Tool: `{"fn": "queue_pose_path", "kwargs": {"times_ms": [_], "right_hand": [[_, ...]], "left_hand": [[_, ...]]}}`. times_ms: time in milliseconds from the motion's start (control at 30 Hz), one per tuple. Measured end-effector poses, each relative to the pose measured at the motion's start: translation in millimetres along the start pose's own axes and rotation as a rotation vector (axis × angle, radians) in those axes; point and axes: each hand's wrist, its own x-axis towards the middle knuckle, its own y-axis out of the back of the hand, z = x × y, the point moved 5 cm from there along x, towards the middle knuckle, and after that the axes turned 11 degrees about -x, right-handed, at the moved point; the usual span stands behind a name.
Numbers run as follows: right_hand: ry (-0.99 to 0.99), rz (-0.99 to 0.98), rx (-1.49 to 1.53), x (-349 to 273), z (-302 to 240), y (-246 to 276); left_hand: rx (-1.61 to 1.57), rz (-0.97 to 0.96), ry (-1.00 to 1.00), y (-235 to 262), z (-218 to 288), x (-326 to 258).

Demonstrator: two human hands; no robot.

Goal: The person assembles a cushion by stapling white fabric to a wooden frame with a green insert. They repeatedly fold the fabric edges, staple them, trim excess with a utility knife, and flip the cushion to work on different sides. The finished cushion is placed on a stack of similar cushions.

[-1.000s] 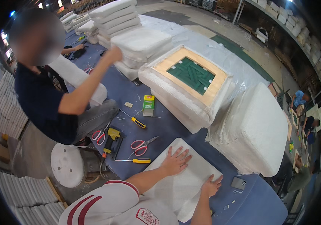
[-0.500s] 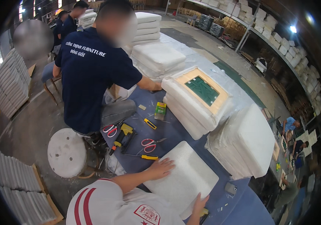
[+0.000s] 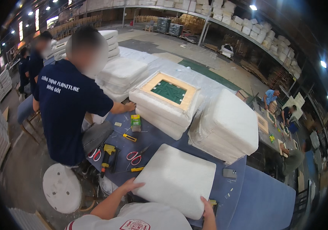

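A white padded seat cushion (image 3: 177, 176) lies before me at the near edge of the blue-covered table (image 3: 229, 199). My left hand (image 3: 130, 186) grips its left side, fingers at the edge. My right hand (image 3: 208, 209) clasps the near right corner, thumb toward the top and the other fingers mostly hidden. Left of the cushion lie red-handled scissors (image 3: 134, 157), a yellow-handled screwdriver (image 3: 137, 169) and a yellow-and-black power tool (image 3: 109, 155). Part of another yellow tool (image 3: 213, 203) shows beside my right hand.
Stacks of white cushions (image 3: 225, 126) stand beyond, one topped by a wooden frame (image 3: 189, 94). A co-worker in a dark shirt (image 3: 66, 103) sits at the left. A phone (image 3: 229, 173) lies on the right, a green-yellow box (image 3: 135, 122) farther back. A round stool (image 3: 61, 188) stands lower left.
My left hand has slid from lying flat on the cushion's top to its left edge. My right hand stays at the near right corner. The view has swung to the right.
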Motion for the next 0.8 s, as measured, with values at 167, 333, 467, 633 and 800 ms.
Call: {"fn": "queue_pose_path", "kwargs": {"times_ms": [167, 333, 467, 633, 800], "right_hand": [[0.322, 0.083, -0.151, -48, -52, -26], [0.629, 0.028, -0.186, -85, -174, -81], [0.725, 0.080, -0.098, -66, -298, -129], [0.755, -0.044, -0.003, -34, -484, -249], [0.681, 0.156, -0.446, 65, -491, -278]], "left_hand": [[-0.438, -0.104, -0.083, -1, -41, -25], [-0.406, 0.047, -0.358, 28, 58, -41], [-0.261, 0.054, -0.932, 82, 257, -35], [-0.084, 0.464, -1.242, 130, 487, -45], [0.101, 0.690, -1.162, 170, 543, 72]]}}
